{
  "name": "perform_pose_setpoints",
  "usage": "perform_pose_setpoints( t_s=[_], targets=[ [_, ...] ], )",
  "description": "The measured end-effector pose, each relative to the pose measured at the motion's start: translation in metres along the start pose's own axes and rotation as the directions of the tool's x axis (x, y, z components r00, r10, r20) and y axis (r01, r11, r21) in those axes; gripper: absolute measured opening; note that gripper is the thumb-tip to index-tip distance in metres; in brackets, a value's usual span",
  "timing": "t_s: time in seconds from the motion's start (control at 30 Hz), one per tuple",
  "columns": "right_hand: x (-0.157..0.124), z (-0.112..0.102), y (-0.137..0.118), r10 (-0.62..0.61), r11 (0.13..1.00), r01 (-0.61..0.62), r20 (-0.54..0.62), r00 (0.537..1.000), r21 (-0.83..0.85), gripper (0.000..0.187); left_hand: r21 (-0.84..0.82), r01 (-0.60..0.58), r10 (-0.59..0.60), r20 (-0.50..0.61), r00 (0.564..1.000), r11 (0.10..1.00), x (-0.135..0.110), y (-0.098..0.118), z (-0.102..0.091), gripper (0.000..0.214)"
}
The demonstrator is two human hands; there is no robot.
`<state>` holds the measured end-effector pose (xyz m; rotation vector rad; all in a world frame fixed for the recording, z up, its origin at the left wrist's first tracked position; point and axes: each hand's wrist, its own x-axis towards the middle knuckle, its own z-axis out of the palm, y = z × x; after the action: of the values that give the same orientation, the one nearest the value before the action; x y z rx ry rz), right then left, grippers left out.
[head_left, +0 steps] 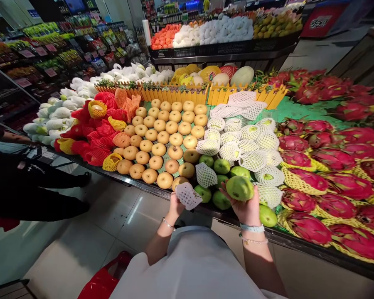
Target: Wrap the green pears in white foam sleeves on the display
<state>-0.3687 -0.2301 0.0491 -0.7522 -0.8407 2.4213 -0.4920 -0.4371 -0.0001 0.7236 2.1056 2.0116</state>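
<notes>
My left hand is closed on a white foam net sleeve, held over the stand's front edge. In my right hand rests a green mango, with the palm and fingers under and around it. Between and behind my hands lie several bare green mangoes, one more sitting to the right of my right wrist. A netted mango stands among them. Behind these are rows of mangoes in white foam nets, with a few flat empty nets at their back.
Round brown pears fill the left-middle section. Red-netted fruit lies farther left, dragon fruit to the right. A low yellow fence runs behind. A person in dark clothes stands at left; a red basket is below.
</notes>
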Motion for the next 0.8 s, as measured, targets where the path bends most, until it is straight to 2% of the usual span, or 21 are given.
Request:
perform_pose_setpoints(
  t_s=[0.17,0.27,0.33,0.47,0.57,0.63,0.7,0.8],
  targets=[
    [-0.004,-0.007,0.006,0.071,0.995,-0.066,0.070,0.995,-0.072,0.042,0.024,-0.166,0.158,0.183,0.970,0.986,0.001,0.013,0.014,0.039],
    [-0.008,-0.010,0.010,0.009,0.964,0.036,0.166,0.986,-0.264,0.049,0.023,-0.231,0.213,0.299,0.930,0.973,0.003,0.025,0.019,0.031],
    [-0.011,-0.009,0.007,-0.039,0.886,0.164,0.282,0.959,-0.434,0.059,0.041,-0.240,0.207,0.384,0.900,0.970,0.004,0.034,0.019,0.030],
    [-0.014,0.000,-0.015,-0.030,0.625,0.366,0.447,0.894,-0.689,0.070,0.115,-0.223,0.115,0.585,0.803,0.968,0.002,0.050,0.015,0.050],
    [-0.015,0.006,-0.031,0.059,0.423,0.465,0.536,0.842,-0.777,0.069,0.135,-0.248,0.099,0.661,0.744,0.959,0.002,0.059,0.012,0.045],
    [-0.015,0.008,-0.035,0.102,0.325,0.509,0.564,0.819,-0.797,0.069,0.141,-0.286,0.116,0.684,0.721,0.948,0.002,0.063,0.012,0.039],
    [-0.016,0.008,-0.034,0.134,0.281,0.521,0.570,0.811,-0.806,0.071,0.130,-0.318,0.145,0.690,0.709,0.939,0.004,0.065,0.015,0.037],
    [-0.017,0.002,-0.028,0.134,0.289,0.512,0.563,0.815,-0.809,0.082,0.121,-0.328,0.151,0.706,0.692,0.937,0.006,0.067,0.023,0.039]
  ],
)
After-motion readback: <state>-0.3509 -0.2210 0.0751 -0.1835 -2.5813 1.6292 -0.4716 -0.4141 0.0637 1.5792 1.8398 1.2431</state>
